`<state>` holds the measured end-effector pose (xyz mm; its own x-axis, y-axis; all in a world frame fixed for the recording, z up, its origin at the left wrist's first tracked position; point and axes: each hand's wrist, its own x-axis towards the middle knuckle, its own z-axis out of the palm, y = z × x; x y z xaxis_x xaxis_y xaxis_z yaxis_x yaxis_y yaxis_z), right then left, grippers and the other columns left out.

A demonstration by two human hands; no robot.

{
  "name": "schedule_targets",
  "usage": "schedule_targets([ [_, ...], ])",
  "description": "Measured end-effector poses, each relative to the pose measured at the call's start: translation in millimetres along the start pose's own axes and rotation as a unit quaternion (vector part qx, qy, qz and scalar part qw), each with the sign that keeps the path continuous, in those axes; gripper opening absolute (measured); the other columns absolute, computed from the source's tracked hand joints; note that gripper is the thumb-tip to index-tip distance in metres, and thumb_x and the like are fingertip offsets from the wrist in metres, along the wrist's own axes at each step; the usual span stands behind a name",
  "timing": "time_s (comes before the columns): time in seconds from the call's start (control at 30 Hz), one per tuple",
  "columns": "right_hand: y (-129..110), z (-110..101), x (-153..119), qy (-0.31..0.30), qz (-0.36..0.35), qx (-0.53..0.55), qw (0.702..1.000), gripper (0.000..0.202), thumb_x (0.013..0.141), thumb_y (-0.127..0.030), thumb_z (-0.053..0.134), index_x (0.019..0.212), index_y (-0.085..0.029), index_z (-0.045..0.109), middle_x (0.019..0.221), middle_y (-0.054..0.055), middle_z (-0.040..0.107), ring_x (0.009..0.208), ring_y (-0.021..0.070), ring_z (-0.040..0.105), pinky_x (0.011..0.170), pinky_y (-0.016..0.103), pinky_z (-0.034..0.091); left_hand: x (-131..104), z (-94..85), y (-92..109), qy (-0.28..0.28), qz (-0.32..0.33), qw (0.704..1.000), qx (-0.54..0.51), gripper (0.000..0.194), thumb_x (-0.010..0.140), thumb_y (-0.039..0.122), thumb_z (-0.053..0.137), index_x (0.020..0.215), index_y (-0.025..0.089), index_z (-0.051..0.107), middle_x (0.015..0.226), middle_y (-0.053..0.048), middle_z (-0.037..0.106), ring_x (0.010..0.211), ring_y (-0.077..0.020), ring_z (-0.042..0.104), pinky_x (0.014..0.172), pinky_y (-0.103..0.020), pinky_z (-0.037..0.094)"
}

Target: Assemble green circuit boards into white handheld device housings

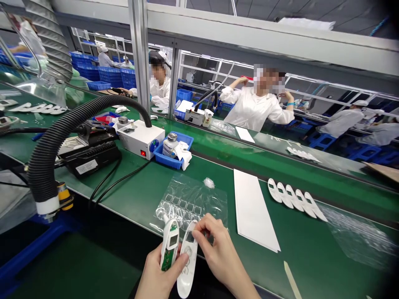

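Observation:
My left hand [165, 270] grips a white device body [170, 245] with a green circuit board and small screen, and its thumb presses on a white shell cover [187, 274] beside it. The cover stands nearly upright, inner side facing me, with a window near its top. Closed at that upper end, my right hand [215, 241] has thumb and index finger pinched at the cover's edge by the window. Whether a small part lies between those fingertips is hidden. Just beyond both hands, a clear plastic sheet [215, 203] with rows of square frames [183, 203] lies on the green bench.
White paper sheets [252, 207] and a row of white covers [291, 195] lie to the right. Behind are a blue tray [171, 160] with a bottle, a white box [140, 139] and a black hose [40, 158] arching at left. People in white sit across the line.

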<state>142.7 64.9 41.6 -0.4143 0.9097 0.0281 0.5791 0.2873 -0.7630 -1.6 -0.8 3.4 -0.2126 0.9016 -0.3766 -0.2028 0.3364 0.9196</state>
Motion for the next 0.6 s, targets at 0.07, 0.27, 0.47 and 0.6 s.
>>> schedule_targets([
  [0.07, 0.0, -0.6, -0.1, 0.000, 0.000, 0.001, 1.000, 0.022, 0.097, -0.023, 0.044, 0.074, -0.020, 0.045, 0.079, -0.003, 0.049, 0.072, 0.0147, 0.046, 0.084, 0.034, 0.029, -0.1, -0.3, -0.1, -0.003, 0.001, 1.000, 0.000, 0.045, 0.060, 0.054, 0.079, 0.076, 0.013, 0.071, 0.066, -0.003, 0.064, 0.065, -0.0178, 0.053, 0.062, -0.026, 0.043],
  [0.27, 2.4, -0.1, -0.6, -0.007, 0.001, 0.003, 1.000, 0.022, 0.096, -0.023, 0.046, 0.075, -0.020, 0.048, 0.079, -0.002, 0.051, 0.074, 0.0155, 0.046, 0.078, 0.031, 0.029, -0.9, -0.3, 2.4, 0.005, 0.004, 1.000, -0.004, 0.045, 0.058, 0.054, 0.080, 0.075, 0.013, 0.071, 0.067, -0.004, 0.066, 0.067, -0.0188, 0.053, 0.062, -0.026, 0.043],
  [0.47, 2.5, 2.7, -1.0, -0.012, 0.002, -0.017, 1.000, 0.022, 0.097, -0.024, 0.044, 0.075, -0.020, 0.048, 0.080, -0.002, 0.051, 0.075, 0.0162, 0.045, 0.081, 0.033, 0.029, -0.4, -0.2, 0.8, 0.022, 0.016, 1.000, -0.003, 0.043, 0.056, 0.053, 0.082, 0.070, 0.014, 0.070, 0.063, -0.004, 0.066, 0.063, -0.0190, 0.054, 0.060, -0.026, 0.043],
  [0.6, 3.9, 6.1, -3.1, -0.004, -0.007, -0.023, 1.000, 0.021, 0.096, -0.023, 0.044, 0.076, -0.020, 0.047, 0.080, -0.002, 0.050, 0.074, 0.0155, 0.046, 0.084, 0.033, 0.030, 0.0, -1.1, 0.1, 0.024, 0.011, 1.000, -0.002, 0.046, 0.054, 0.056, 0.082, 0.071, 0.014, 0.071, 0.065, -0.005, 0.069, 0.065, -0.0209, 0.056, 0.061, -0.026, 0.044],
])
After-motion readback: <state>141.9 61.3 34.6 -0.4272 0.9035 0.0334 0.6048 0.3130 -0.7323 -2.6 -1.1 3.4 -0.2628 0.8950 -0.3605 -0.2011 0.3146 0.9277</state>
